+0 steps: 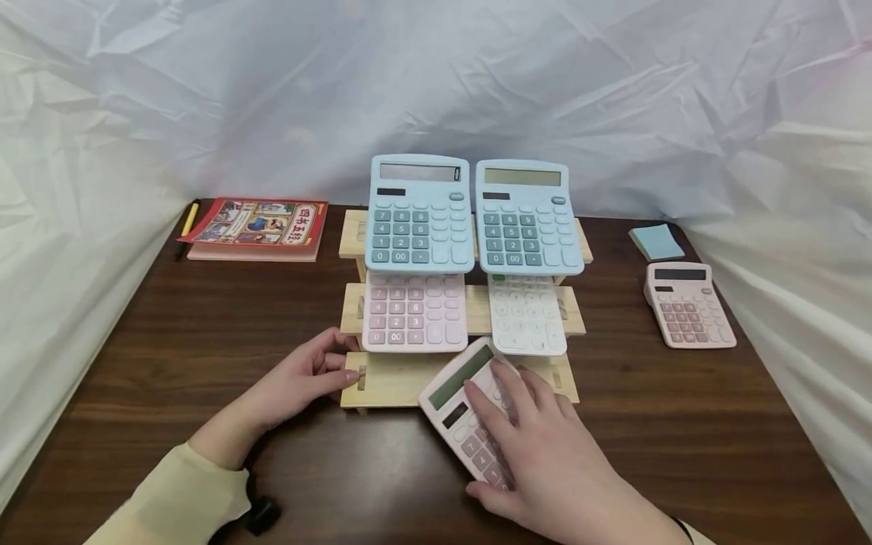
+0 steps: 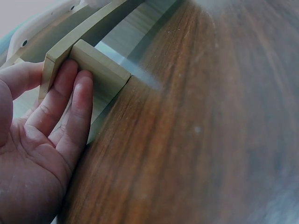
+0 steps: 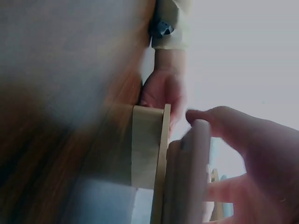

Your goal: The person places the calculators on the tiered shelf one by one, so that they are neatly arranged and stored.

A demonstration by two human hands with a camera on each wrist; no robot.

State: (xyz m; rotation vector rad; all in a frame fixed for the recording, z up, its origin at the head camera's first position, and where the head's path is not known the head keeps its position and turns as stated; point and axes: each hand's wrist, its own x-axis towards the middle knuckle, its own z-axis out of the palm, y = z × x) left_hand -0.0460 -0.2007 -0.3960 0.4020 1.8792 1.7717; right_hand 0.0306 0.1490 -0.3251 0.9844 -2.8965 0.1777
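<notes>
A three-step wooden rack (image 1: 395, 382) stands mid-table. My left hand (image 1: 309, 375) pinches the left end of its lowest step, thumb above; in the left wrist view its fingers (image 2: 81, 100) reach under the board (image 2: 58, 58). My right hand (image 1: 552, 439) holds a pink calculator (image 1: 456, 401) turned askew over the lowest step, fingers across its face and thumb by its left edge. The hand hides its right side and lower keys. The right wrist view shows the calculator (image 3: 189, 172) edge-on, close against the step (image 3: 161, 163).
Two blue calculators (image 1: 420, 216) (image 1: 530, 219) stand on the top step. A pink calculator (image 1: 415, 314) and a white one (image 1: 526, 318) occupy the middle step. Another pink calculator (image 1: 691, 306) and blue notepaper (image 1: 656, 242) lie right; a red book (image 1: 262, 227) and yellow pen (image 1: 191, 218) left.
</notes>
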